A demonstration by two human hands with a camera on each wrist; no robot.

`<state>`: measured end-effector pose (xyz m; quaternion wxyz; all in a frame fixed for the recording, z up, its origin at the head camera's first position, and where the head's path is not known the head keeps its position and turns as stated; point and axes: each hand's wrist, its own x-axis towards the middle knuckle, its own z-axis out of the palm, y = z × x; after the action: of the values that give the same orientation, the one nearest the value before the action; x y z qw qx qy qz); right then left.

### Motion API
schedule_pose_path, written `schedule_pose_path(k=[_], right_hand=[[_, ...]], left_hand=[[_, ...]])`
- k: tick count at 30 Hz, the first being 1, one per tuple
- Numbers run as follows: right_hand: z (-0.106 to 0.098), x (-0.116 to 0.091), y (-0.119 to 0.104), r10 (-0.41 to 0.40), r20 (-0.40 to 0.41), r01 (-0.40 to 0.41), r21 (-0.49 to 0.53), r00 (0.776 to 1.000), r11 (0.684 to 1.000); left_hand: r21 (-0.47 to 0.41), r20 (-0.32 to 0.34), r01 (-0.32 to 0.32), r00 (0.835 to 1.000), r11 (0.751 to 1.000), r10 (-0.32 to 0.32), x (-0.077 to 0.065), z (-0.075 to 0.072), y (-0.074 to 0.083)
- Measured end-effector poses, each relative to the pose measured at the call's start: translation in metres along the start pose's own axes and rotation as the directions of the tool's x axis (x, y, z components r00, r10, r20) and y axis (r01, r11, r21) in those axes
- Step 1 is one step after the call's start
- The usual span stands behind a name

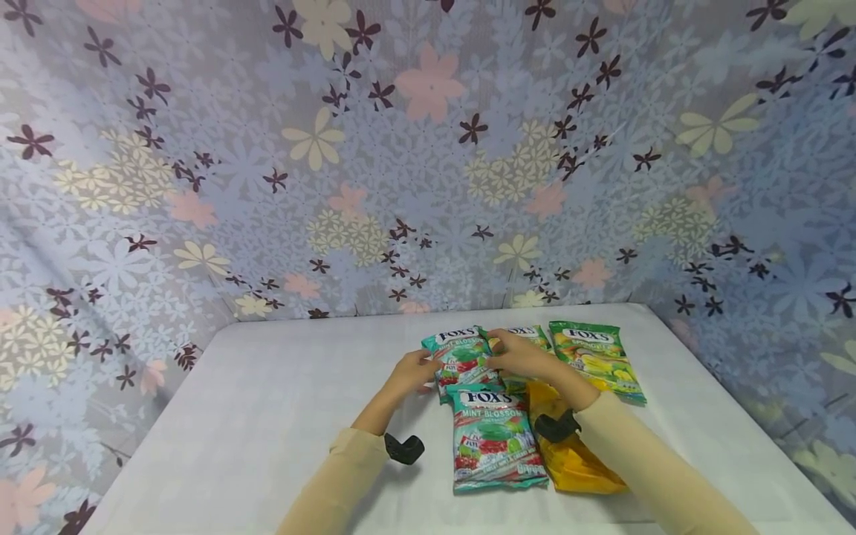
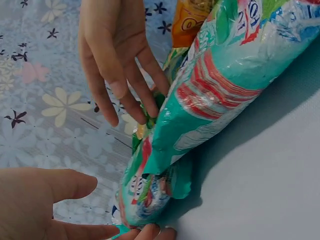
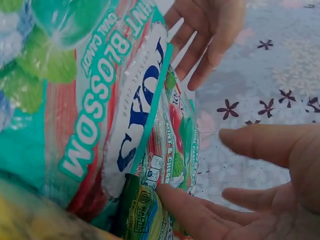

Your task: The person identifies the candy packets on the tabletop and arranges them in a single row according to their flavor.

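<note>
A teal FOX'S Mint Blossom candy bag (image 1: pixel 460 371) lies between the two hands. My left hand (image 1: pixel 409 373) touches its left edge, thumb raised apart from the fingers in the left wrist view. From the other side my right hand (image 1: pixel 524 358) reaches over the bag's right edge, its fingers mostly straight and spread in the right wrist view. A second Mint Blossom bag (image 1: pixel 496 438) lies just in front, overlapping the first one's lower edge. Partly hidden behind my right hand is a green and yellow FOX'S bag (image 1: pixel 531 334).
To the right lies another green FOX'S bag (image 1: pixel 598 360) with yellow fruit pictures. An orange-yellow bag (image 1: pixel 578 464) sits under my right forearm. All rest on a white-covered table (image 1: pixel 281 416), backed by a flowered cloth (image 1: pixel 428 186).
</note>
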<state>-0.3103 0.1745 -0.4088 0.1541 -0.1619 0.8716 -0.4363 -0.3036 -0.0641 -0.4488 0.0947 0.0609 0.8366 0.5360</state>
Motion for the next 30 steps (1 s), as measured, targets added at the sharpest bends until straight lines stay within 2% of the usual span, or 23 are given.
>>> schedule_pose_path(k=[4,9,18,24,30], right_hand=[[0.002,0.005,0.001,0.071,0.001,-0.071,-0.024,0.998,0.997],[0.000,0.014,0.006,0.122,0.008,-0.121,-0.071,0.992,0.990],[-0.003,0.038,0.010,0.114,0.050,-0.104,-0.172,0.992,0.980],[-0.003,0.047,0.013,0.163,0.034,-0.156,-0.166,0.986,0.974],[0.001,0.045,0.017,0.159,0.025,-0.155,-0.120,0.987,0.981]], left_hand=[[-0.039,-0.006,0.024,1.000,0.999,-0.024,0.002,0.004,-0.003],[-0.082,-0.001,0.047,0.999,0.996,-0.047,0.003,0.005,-0.002],[-0.126,0.009,0.065,0.998,0.990,-0.065,0.005,0.004,-0.001],[-0.126,-0.010,0.064,0.998,0.990,-0.065,0.008,0.005,-0.003],[-0.186,-0.067,0.114,0.989,0.976,-0.128,0.011,0.007,-0.008]])
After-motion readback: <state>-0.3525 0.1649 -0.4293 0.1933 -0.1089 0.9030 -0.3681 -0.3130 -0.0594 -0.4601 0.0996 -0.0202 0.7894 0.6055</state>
